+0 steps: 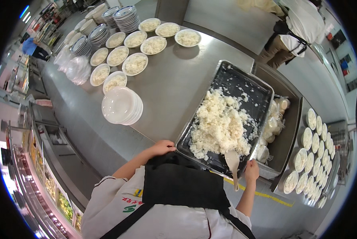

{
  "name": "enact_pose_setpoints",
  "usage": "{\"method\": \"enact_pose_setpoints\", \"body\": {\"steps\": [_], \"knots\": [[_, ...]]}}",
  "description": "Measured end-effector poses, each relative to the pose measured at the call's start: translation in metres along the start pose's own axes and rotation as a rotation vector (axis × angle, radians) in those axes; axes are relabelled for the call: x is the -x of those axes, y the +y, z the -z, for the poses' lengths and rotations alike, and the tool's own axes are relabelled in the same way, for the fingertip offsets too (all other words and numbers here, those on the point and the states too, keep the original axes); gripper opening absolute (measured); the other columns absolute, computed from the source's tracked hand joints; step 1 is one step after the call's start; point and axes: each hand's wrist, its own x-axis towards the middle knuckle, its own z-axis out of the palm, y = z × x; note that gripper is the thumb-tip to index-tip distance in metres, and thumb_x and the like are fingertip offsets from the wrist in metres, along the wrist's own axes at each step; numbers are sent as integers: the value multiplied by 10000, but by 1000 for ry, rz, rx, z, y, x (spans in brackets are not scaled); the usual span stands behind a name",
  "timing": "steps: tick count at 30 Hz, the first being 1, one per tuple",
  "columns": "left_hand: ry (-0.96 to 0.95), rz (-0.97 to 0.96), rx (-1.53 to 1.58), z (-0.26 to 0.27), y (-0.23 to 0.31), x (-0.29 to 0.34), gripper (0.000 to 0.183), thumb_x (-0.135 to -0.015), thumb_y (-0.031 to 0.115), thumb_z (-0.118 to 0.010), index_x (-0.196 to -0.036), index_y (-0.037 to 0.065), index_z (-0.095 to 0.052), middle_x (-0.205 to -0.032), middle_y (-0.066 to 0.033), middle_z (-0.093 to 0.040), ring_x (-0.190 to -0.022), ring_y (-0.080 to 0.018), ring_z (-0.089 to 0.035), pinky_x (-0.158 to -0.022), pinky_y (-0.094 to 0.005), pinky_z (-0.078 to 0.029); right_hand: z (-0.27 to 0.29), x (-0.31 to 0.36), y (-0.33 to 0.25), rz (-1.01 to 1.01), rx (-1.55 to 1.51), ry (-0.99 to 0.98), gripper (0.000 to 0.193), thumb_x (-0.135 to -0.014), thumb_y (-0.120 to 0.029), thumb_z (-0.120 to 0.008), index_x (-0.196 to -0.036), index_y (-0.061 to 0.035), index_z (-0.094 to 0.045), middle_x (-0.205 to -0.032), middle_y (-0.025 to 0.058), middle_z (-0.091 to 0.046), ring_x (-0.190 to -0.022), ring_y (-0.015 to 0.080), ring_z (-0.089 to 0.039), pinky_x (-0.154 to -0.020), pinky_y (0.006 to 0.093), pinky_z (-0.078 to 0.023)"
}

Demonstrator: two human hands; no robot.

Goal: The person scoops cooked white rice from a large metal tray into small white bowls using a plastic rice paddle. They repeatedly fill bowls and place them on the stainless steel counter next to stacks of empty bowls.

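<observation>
A large dark rectangular tray (258, 93) lies tilted across the steel counter's right end, its near end jutting toward my body. Cooked white rice (218, 121) is heaped in its near and middle part, with loose grains on the far part. My left hand (163, 147) is closed at the tray's near left corner; its fingertips are partly hidden. At the near right corner, my right hand (251, 171) grips the rim. A pale rice paddle (232, 161) rests in the rice, its handle sticking out over the near rim beside my right hand.
On the counter (168, 95), a stack of white bowls (120, 105) stands left of the tray, with several rice-filled bowls (135, 64) beyond. Right of the tray is a steel bin (290, 119) holding bagged items (268, 129). More filled bowls (300, 159) stand farther right. A person (290, 32) stands behind.
</observation>
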Motion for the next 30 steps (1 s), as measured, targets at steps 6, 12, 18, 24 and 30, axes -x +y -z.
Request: {"method": "enact_pose_setpoints", "body": {"steps": [6,12,18,24,30], "knots": [[-25,-56,175,-14,-10,-5,337,-933,344,-617,-814,30,-587,-670,-47,-551,-679,-124,-491,-644,-335,-409,0,9,11,-58,-10,3,217,-951,-295,-552,-972,-84,-603,-886,141,-677,-852,372,-645,-711,465,-474],[273,-161,286,-2,-33,8,294,-927,332,-626,-938,43,-681,-805,-38,-658,-775,-150,-633,-753,-332,-503,12,39,-22,14,-192,146,242,-940,-208,-593,-1154,-106,-638,-1052,148,-693,-991,337,-654,-834,425,-491],[1099,209,967,80,-123,125,402,-1006,375,-457,-1300,105,-507,-1019,-105,-631,-892,-200,-625,-769,-364,-533,14,108,-45,197,117,119,419,-817,-264,-759,-1184,-102,-635,-1338,145,-578,-1195,340,-565,-974,422,-463],[922,25,1387,176,-17,132,710,-955,560,-489,-1494,135,-309,-1447,-132,-442,-1320,-315,-461,-1027,-504,-444,-14,131,-23,-11,31,96,405,-797,-197,-744,-1168,-100,-615,-1362,164,-557,-1217,375,-546,-956,445,-479],[825,74,1372,178,-67,109,624,-921,308,-591,-1423,23,-353,-1350,-154,-518,-1231,-332,-537,-984,-515,-506,10,130,-57,58,219,133,275,-840,-157,-669,-1109,-110,-639,-1259,127,-628,-985,358,-659,-784,454,-542]]}}
